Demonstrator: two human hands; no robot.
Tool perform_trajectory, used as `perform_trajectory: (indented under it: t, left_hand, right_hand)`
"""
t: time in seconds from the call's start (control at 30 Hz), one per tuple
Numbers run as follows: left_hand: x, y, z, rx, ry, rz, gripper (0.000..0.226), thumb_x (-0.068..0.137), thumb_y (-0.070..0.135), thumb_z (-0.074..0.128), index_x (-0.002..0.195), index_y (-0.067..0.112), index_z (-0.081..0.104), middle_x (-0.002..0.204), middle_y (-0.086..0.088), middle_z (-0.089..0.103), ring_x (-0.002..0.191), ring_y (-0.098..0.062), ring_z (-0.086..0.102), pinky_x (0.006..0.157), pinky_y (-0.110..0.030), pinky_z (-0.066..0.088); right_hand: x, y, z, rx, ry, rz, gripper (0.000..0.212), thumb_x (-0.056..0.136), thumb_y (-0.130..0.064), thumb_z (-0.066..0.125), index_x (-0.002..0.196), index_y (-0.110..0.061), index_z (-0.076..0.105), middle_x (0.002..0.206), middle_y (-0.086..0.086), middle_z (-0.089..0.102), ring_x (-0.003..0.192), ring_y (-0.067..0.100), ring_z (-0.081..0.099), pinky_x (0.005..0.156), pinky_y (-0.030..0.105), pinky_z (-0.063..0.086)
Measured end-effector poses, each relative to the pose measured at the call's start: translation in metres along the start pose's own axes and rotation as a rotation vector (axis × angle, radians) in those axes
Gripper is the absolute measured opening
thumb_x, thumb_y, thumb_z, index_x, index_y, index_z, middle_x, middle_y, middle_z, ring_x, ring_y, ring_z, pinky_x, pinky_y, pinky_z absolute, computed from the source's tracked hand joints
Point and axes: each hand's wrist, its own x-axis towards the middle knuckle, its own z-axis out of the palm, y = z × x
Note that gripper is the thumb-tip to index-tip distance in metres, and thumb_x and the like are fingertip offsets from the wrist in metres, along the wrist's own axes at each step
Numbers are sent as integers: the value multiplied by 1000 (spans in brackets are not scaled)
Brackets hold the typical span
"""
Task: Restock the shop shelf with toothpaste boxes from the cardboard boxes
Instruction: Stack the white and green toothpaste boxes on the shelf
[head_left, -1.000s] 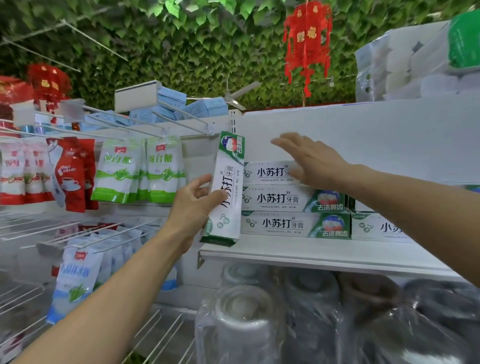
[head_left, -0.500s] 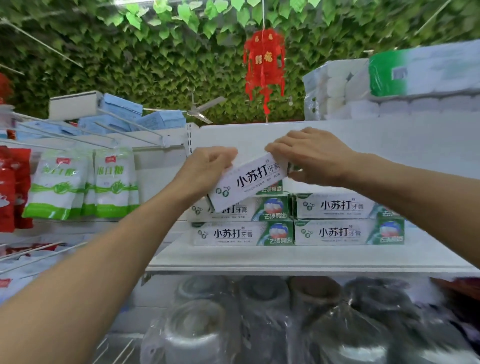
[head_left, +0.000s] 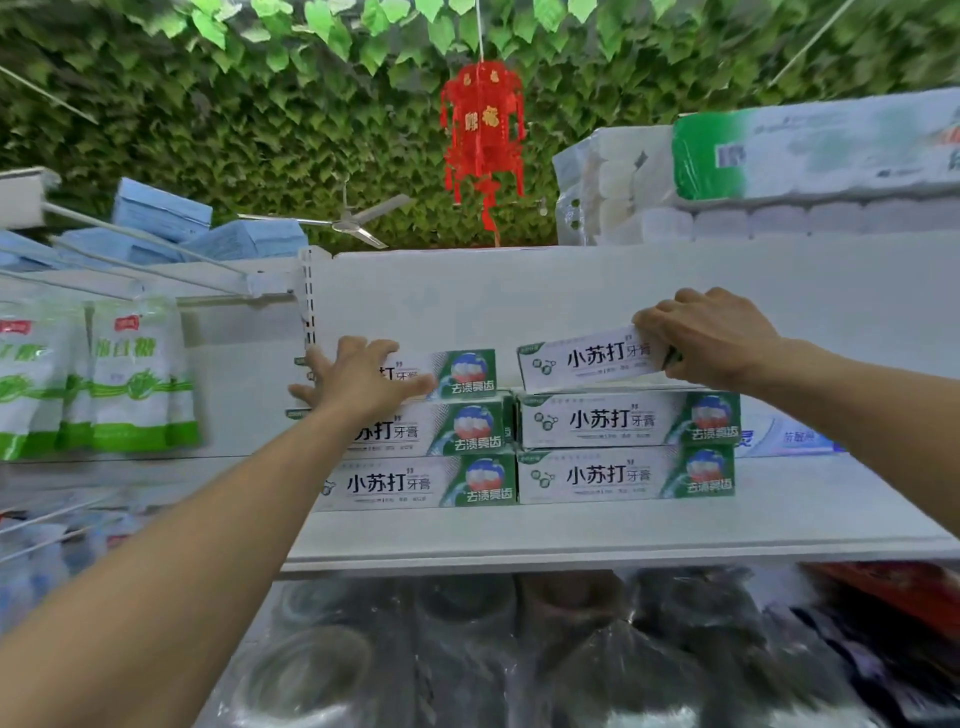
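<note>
Now at the placing step. On the white shelf (head_left: 571, 535), two stacks of toothpaste boxes side by side and touching: left stack (head_left: 426, 434) three high, right stack (head_left: 623, 421) two high. Atop the right stack, a third toothpaste box (head_left: 587, 361), slightly tilted, left end down on the pile, right end seemingly not quite seated, though hidden by fingers. Gripped at that right end by the right hand (head_left: 711, 338), fingers curled over the top, thumb below. Pressed flat against the top left box (head_left: 462, 371), fingers spread, the left hand (head_left: 358, 382), holding nothing. Next, probably: lower the right end, square it flush with the boxes beneath, then let go.
</note>
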Motion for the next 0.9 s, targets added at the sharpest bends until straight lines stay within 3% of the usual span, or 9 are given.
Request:
perform_trajectory:
  t: [0.1,0.27,0.5,0.67,0.77,0.9]
  left_hand:
    - [4,3,6,38,30,25,76,69,76,63,134,39,47,141,-2,38,139,-33,13,107,-65,21]
    - [9,7,11,50,56,33,73,67,77,63,128,38,51,134,-2,42,135,-32,20,103,-64,27]
    - [6,11,12,89,56,36,76,70,75,62,132,34,47,138,-5,39,137,-31,20,106,-65,24]
    - [1,20,8,124,30,39,72,79,63,64,138,28,42,143,-10,37,138,-32,21,109,-63,21]
    - [-6,23,8,21,39,77,68,83,50,67,140,25,41,143,-10,37,136,-29,25,107,-52,28]
    - [-28,22,4,-90,121,200,52,86,37,67,133,24,49,135,-6,43,129,-23,36,100,-39,36]
  right_hand:
    - [7,-3,10,24,-38,6,41,83,-27,64,120,-22,48,114,-3,60,107,21,51,74,32,39]
    - [12,-6,21,92,-92,18,49,82,-31,71,122,-19,46,115,-2,60,108,21,52,66,31,39]
    - [10,-11,32,89,-45,-10,31,92,-1,41,120,-16,45,111,3,59,99,24,54,58,31,35]
    - [13,-20,26,125,-77,50,24,93,-13,44,116,-17,47,114,3,56,102,24,54,67,33,37]
    - [12,-28,17,199,-79,114,35,91,-28,51,124,-18,48,119,4,54,109,25,52,83,39,38]
    - [-3,-50,3,408,31,127,44,91,-38,51,131,-20,47,124,5,53,113,26,51,87,40,39]
